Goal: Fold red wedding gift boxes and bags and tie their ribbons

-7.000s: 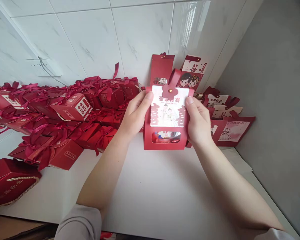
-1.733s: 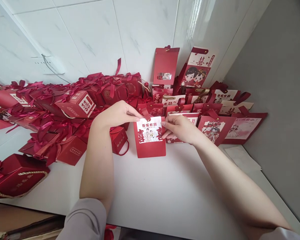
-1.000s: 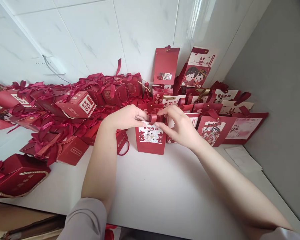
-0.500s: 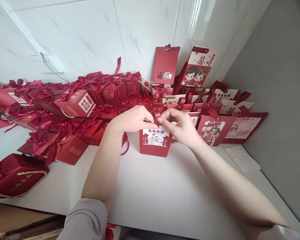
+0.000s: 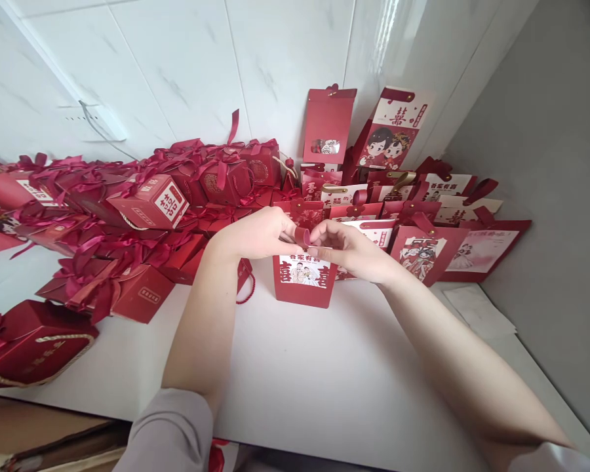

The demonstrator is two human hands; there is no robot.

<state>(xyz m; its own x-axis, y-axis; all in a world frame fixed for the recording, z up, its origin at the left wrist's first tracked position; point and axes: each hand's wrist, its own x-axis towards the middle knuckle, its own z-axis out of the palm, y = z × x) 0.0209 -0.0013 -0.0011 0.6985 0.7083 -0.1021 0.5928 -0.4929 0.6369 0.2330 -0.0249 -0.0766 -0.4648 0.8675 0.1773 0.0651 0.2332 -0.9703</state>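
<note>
A small red gift box [image 5: 303, 282] with a white picture panel stands upright on the white table [image 5: 299, 373]. Its red ribbon strap [image 5: 302, 236] curls up at the top. My left hand [image 5: 255, 233] pinches the strap from the left. From the right, the fingertips of my right hand [image 5: 347, 248] pinch the same strap. Both hands hover just above the box top and hide most of it.
A heap of red ribboned gift boxes [image 5: 128, 210] fills the left and back of the table. More flat red boxes [image 5: 423, 216] lie at the back right, and two stand against the tiled wall [image 5: 329, 121]. A grey wall [image 5: 545, 164] closes the right side.
Seven seconds ago both hands held the box up in the air. It came down, lay flat, then stood upright; both hands moved to its top strap. Since half a second ago, little has moved.
</note>
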